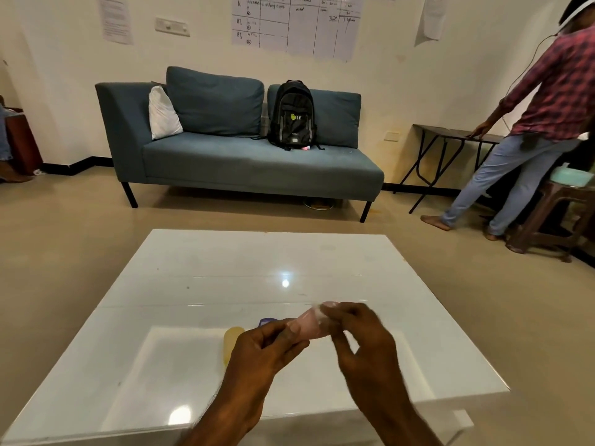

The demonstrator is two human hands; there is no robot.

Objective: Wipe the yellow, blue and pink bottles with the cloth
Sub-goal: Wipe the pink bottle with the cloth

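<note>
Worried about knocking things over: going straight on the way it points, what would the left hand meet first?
Likely the blue bottle, just beyond the knuckles of the left hand, which grips the pink bottle; it may pass above.

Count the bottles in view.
3. The pink bottle is gripped by the left hand and right hand above the table; the yellow bottle sits on it beside the left hand; the blue bottle is mostly hidden behind that hand.

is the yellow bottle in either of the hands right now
No, the yellow bottle sits on the table just behind the left hand, which grips the pink bottle together with the right hand.
</note>
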